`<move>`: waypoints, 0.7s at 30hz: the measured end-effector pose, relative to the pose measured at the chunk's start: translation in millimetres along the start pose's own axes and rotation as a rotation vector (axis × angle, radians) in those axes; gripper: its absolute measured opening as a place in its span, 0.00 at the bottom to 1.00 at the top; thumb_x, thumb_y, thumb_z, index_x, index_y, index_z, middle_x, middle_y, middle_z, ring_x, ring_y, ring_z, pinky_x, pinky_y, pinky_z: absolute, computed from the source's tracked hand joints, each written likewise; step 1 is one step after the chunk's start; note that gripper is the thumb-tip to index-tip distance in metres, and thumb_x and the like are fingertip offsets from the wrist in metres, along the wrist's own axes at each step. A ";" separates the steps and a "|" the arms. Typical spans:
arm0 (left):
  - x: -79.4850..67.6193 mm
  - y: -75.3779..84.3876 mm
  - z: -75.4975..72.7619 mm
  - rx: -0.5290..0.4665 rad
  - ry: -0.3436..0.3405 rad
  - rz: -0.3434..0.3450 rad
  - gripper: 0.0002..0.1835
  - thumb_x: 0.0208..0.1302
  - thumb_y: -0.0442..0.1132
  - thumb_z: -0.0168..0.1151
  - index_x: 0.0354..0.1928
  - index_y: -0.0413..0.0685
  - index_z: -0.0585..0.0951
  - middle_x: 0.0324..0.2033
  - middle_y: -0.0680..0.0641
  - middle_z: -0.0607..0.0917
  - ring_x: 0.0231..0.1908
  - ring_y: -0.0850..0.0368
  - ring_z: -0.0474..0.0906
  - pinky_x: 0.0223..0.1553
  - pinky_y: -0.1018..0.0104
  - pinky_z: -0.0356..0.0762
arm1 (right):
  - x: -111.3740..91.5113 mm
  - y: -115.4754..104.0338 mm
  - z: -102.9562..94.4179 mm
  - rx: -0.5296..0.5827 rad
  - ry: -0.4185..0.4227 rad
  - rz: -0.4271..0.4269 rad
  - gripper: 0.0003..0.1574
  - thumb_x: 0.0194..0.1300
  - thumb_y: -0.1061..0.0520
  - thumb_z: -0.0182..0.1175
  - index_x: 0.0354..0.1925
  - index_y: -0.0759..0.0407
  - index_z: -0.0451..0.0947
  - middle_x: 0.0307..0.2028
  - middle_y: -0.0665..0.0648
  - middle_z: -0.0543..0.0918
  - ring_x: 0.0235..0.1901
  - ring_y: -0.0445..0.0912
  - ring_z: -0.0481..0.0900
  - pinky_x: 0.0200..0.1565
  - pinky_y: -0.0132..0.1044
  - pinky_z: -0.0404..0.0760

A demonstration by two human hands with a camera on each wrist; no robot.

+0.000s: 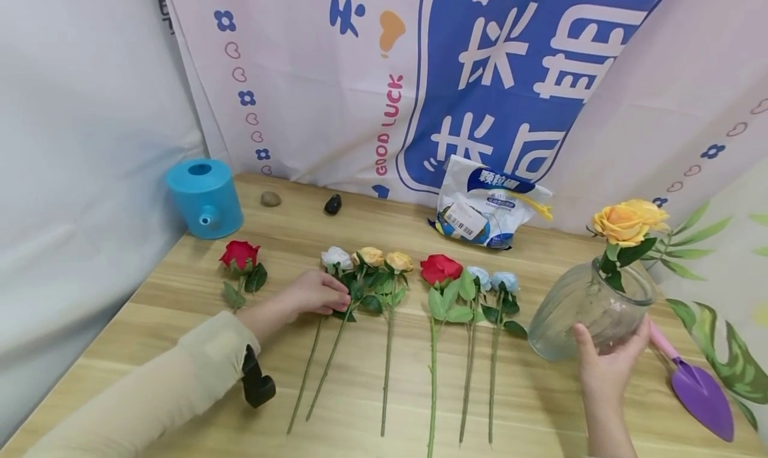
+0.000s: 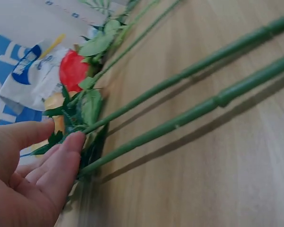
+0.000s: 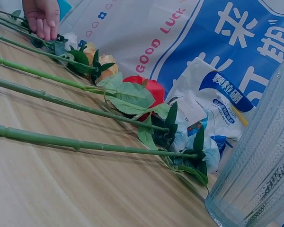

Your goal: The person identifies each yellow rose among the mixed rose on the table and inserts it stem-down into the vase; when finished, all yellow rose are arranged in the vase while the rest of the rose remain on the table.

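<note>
Right hand point(image 1: 609, 361) — grip clamped on glass vase point(image 1: 564, 318).
Left hand point(image 1: 315, 291) — thumb and fingers apart at rose stems point(image 2: 180, 122) on the worktop point(image 1: 180, 285).

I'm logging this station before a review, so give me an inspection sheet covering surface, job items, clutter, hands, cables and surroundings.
Surface: wood-grain table, flowers lying across it.
Job's things: glass vase with yellow blooms; white flower, yellow flowers, red flowers and pale-blue flowers lying loose.
Clutter: blue can, brownish stone, black stone, white-and-blue bag, purple trowel.
Hands: left hand at stems near the white flower; right hand holds the vase.
Cables: nothing seen.
Surroundings: printed cloth behind.
</note>
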State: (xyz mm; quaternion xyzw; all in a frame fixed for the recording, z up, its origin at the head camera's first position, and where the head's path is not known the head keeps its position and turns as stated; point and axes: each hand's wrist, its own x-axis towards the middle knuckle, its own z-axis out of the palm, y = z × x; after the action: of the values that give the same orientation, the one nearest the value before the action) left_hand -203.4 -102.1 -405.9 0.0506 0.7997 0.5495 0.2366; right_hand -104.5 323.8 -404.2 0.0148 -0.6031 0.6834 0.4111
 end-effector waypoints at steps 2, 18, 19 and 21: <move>3.1 0.2 3.0 0.101 0.042 0.002 0.12 0.57 0.36 0.61 0.41 0.34 0.79 0.29 0.46 0.84 0.31 0.56 0.81 0.32 0.64 0.80 | -0.4 -0.1 0.3 -0.010 0.001 0.012 0.55 0.45 0.71 0.67 0.65 0.52 0.49 0.63 0.60 0.55 0.62 0.54 0.55 0.62 0.33 0.57; 1.8 13.9 26.5 0.529 0.145 0.093 0.06 0.48 0.38 0.69 0.21 0.45 0.81 0.12 0.52 0.80 0.14 0.60 0.75 0.14 0.72 0.70 | -0.4 -0.3 0.4 -0.035 0.007 0.014 0.55 0.47 0.71 0.66 0.66 0.51 0.48 0.63 0.60 0.55 0.61 0.53 0.55 0.61 0.32 0.58; 2.1 13.7 26.9 0.525 0.144 0.096 0.06 0.49 0.37 0.69 0.21 0.45 0.81 0.13 0.52 0.80 0.14 0.60 0.76 0.14 0.72 0.70 | -0.4 -0.1 0.1 -0.033 0.005 0.011 0.55 0.47 0.71 0.66 0.66 0.51 0.48 0.63 0.60 0.55 0.61 0.53 0.55 0.61 0.32 0.58; 2.9 13.1 27.1 0.495 0.140 0.091 0.05 0.49 0.36 0.68 0.22 0.44 0.81 0.13 0.52 0.80 0.15 0.60 0.76 0.15 0.72 0.72 | -0.5 0.5 -0.2 -0.025 0.003 0.005 0.55 0.47 0.71 0.65 0.66 0.51 0.48 0.63 0.60 0.55 0.61 0.53 0.55 0.61 0.32 0.58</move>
State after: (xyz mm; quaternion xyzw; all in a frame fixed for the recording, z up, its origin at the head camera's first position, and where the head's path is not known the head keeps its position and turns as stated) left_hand -196.6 -72.8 -402.7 0.1049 0.9210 0.3496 0.1360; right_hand -104.3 323.7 -404.9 0.0073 -0.6109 0.6769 0.4105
